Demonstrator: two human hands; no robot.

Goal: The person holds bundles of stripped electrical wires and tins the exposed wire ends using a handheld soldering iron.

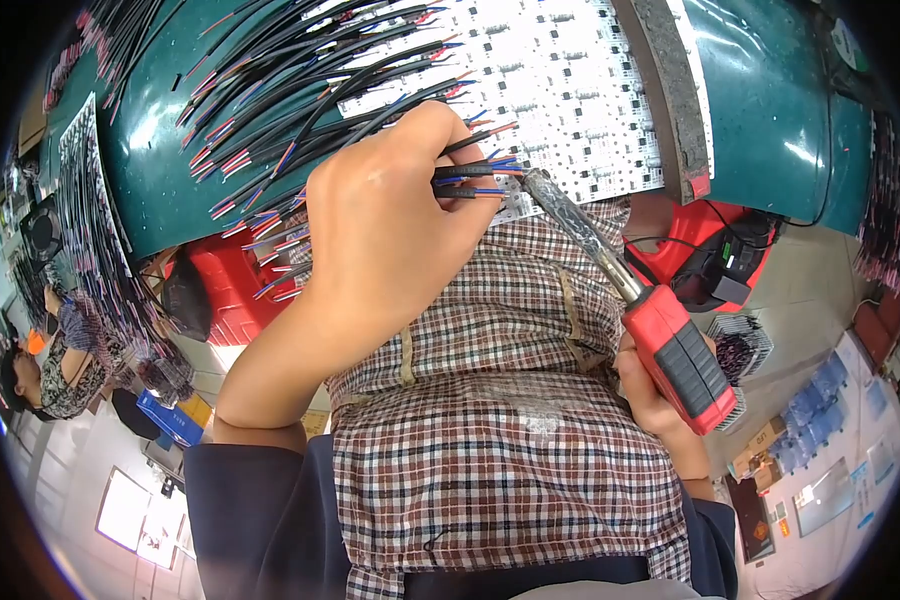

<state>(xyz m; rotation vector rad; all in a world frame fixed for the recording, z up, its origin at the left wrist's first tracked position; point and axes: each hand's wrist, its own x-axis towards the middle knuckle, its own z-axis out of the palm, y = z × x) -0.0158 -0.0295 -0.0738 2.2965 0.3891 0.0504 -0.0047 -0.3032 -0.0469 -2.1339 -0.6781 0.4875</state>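
Note:
My left hand (385, 205) is closed around black cables (460, 182), whose stripped ends with blue, orange and red wires stick out past the fingertips. It rests at the near edge of a white circuit board panel (545, 95) with rows of small components. My right hand (645, 395) grips a red and black soldering iron (678, 360). The iron's dark tip (533, 180) meets or nearly meets the wire ends at the panel's lower edge; I cannot tell whether they touch. A row of black cables (300, 95) extends leftward from the panel.
A dark metal bar (667, 95) lies across the panel's right side on the green table (770, 110). Under the table edge are red stools (232, 290), one carrying a black device (725, 262). Another person (60, 365) works at far left beside more cables (105, 230).

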